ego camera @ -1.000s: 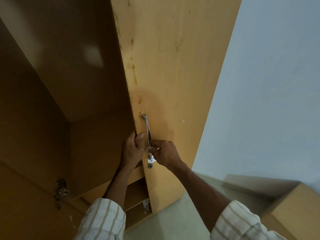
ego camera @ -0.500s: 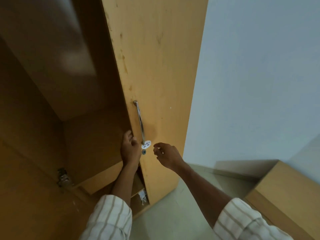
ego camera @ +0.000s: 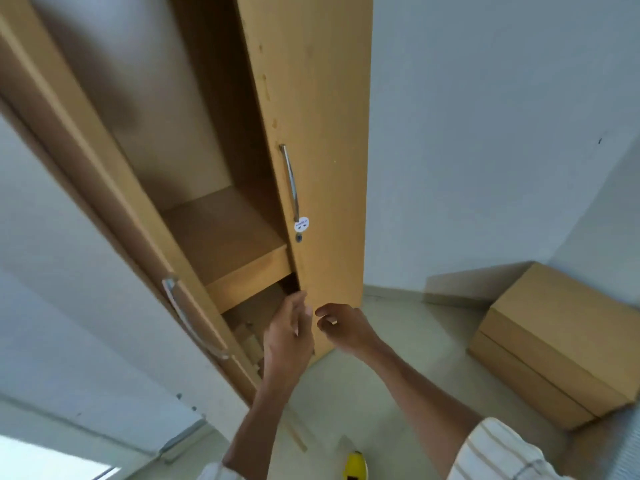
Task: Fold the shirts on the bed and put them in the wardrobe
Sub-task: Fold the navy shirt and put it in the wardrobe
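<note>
Your left hand (ego camera: 289,336) and right hand (ego camera: 341,325) hang loose, gripping nothing, before the wardrobe (ego camera: 318,98) door's lower edge. The round sticker (ego camera: 301,224) under its handle (ego camera: 290,181) carries unreadable print.

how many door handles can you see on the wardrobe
2. One handle runs upright on the right door, above a round sticker. The other handle is on the left door, swung open at lower left. More may be out of frame.
</note>
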Demonstrator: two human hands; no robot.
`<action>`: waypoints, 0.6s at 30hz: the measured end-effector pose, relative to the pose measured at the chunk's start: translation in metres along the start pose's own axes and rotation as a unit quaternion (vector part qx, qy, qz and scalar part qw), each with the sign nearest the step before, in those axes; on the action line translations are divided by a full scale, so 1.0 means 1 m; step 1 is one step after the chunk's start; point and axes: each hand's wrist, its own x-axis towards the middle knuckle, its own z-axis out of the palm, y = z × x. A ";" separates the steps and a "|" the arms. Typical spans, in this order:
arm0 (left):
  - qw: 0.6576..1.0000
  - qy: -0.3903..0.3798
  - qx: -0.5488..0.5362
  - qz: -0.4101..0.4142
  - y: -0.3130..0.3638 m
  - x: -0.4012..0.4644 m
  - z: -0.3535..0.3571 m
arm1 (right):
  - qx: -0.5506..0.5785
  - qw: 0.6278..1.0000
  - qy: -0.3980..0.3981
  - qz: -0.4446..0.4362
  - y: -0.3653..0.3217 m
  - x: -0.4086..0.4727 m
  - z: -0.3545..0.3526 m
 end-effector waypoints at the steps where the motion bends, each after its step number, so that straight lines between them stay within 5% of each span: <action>1: 1.000 0.008 0.022 0.021 -0.002 -0.018 -0.014 | 0.001 1.000 -0.012 -0.012 -0.009 -0.012 0.010; 4: 0.994 0.082 0.048 0.061 -0.012 -0.054 -0.045 | 0.008 0.999 -0.023 -0.043 -0.033 -0.029 0.033; 11: 0.955 0.297 -0.009 0.004 -0.022 -0.057 -0.112 | 0.020 0.995 0.016 -0.099 -0.092 -0.045 0.071; 18: 0.976 0.216 0.005 0.000 -0.053 -0.018 -0.128 | 0.033 0.982 0.061 -0.175 -0.118 -0.029 0.088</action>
